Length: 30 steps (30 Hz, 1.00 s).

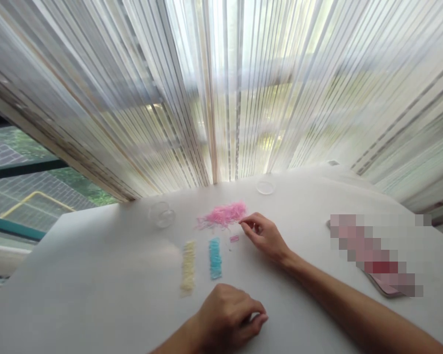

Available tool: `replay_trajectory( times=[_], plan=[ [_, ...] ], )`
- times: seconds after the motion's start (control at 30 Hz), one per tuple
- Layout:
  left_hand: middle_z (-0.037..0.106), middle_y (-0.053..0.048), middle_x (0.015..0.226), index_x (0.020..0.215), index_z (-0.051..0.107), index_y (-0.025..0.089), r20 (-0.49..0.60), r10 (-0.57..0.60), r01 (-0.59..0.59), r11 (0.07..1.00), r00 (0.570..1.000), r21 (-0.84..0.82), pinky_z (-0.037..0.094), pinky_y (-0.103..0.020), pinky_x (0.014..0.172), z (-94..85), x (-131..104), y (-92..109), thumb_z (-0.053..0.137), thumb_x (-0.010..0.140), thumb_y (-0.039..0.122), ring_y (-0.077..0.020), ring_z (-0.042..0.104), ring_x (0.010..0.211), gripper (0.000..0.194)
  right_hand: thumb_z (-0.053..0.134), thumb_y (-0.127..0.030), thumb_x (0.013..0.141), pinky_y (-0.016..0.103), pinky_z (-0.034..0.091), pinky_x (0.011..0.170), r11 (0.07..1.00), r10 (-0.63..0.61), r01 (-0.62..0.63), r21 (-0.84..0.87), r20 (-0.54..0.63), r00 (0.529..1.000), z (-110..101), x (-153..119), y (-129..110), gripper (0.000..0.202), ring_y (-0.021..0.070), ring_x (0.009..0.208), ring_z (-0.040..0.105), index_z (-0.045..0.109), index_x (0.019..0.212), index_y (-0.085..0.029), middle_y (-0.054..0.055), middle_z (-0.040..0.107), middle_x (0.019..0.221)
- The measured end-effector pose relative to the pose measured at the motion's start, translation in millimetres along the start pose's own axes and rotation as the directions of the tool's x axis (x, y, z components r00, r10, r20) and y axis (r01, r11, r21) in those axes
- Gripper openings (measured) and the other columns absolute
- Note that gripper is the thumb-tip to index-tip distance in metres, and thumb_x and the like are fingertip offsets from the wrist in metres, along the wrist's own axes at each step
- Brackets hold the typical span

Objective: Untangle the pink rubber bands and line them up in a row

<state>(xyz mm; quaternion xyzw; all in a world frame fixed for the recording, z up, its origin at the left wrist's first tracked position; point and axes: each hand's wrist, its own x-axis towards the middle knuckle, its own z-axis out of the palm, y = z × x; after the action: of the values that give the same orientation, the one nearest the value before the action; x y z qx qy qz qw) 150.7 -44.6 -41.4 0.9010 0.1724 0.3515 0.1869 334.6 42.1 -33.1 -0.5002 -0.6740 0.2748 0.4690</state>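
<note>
Right hand [263, 237], mid-frame, is pinching beside pink strands [225, 214] — catch unclear; left hand [231, 312], lower centre, is curling loosely, tips just apart — blue strands [215, 258] are lying separate, seemingly by colour.

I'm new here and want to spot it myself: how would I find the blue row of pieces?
On the white table below the striped curtain, find the loose pink pile. Nearer the wearer lie two narrow rows side by side; the blue row is on the right, just beyond the left hand. It is bright blue and shorter than the pale yellow row.
</note>
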Motion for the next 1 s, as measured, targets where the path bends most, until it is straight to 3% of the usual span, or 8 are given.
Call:
replay_trajectory(
  times=[0.1,0.17,0.37,0.5,0.7,1.0],
  plan=[
    [0.062,0.005,0.055,0.082,0.063,0.018,-0.016,0.015,-0.015,1.000,1.000,-0.017,0.034,-0.027,0.046,0.9,-2.7,-1.5,0.055,0.095,0.022,-0.0098,0.055,0.042,0.015,0.058,-0.033,0.091,0.027,0.048,0.060,0.991,0.130,-0.127,0.037,-0.074,0.989,-9.9,9.1,-1.7,0.020,0.0141,0.067,0.060,0.072,0.094,-0.019,0.003,0.070,0.084],
    [0.062,0.005,0.054,0.080,0.063,0.019,-0.008,0.003,-0.003,1.000,1.000,-0.019,0.034,-0.028,0.046,0.5,-4.9,-2.6,0.056,0.095,0.023,-0.0099,0.056,0.042,0.017,0.059,-0.033,0.090,0.028,0.050,0.063,0.991,0.131,-0.132,-0.013,-0.041,0.991,-17.9,19.5,-1.6,0.020,0.0154,0.072,0.062,0.073,0.096,-0.019,0.004,0.071,0.086],
    [0.064,0.005,0.056,0.078,0.063,0.019,-0.024,-0.050,0.049,0.998,0.998,-0.037,0.034,-0.028,0.047,0.4,-8.3,-4.2,0.058,0.093,0.023,-0.0097,0.057,0.043,0.016,0.066,-0.026,0.087,0.035,0.054,0.079,0.944,-0.123,0.165,-0.285,0.160,0.979,-24.1,47.8,6.4,0.019,0.0181,0.082,0.062,0.072,0.103,-0.021,0.007,0.065,0.096],
    [0.063,0.005,0.053,0.074,0.063,0.019,-0.051,-0.060,0.058,0.998,0.997,-0.039,0.033,-0.028,0.046,2.2,-7.9,-4.9,0.058,0.092,0.023,-0.0096,0.056,0.041,0.019,0.072,-0.029,0.083,0.041,0.054,0.089,0.901,-0.256,0.299,-0.313,0.173,0.951,-9.6,46.7,18.7,0.027,0.0242,0.097,0.060,0.070,0.109,-0.021,0.010,0.061,0.102],
    [0.060,0.005,0.049,0.070,0.061,0.019,-0.084,-0.047,0.044,0.998,0.995,-0.040,0.034,-0.027,0.044,5.7,-8.6,-7.9,0.055,0.093,0.024,-0.0089,0.056,0.040,0.024,0.065,-0.024,0.088,0.038,0.054,0.083,0.917,-0.257,0.260,-0.301,0.051,0.965,-3.2,43.1,34.0,0.010,0.0210,0.088,0.061,0.072,0.095,-0.022,0.006,0.061,0.091],
    [0.060,0.006,0.047,0.071,0.059,0.019,-0.131,-0.001,-0.003,1.000,0.991,-0.028,0.030,-0.026,0.040,9.6,-6.1,-11.3,0.056,0.092,0.022,-0.0075,0.053,0.037,0.022,0.065,-0.025,0.086,0.029,0.051,0.067,0.964,-0.132,0.122,-0.236,-0.028,0.991,-5.6,45.7,34.4,0.011,0.0142,0.070,0.057,0.074,0.088,-0.021,0.003,0.061,0.082]
  ],
)
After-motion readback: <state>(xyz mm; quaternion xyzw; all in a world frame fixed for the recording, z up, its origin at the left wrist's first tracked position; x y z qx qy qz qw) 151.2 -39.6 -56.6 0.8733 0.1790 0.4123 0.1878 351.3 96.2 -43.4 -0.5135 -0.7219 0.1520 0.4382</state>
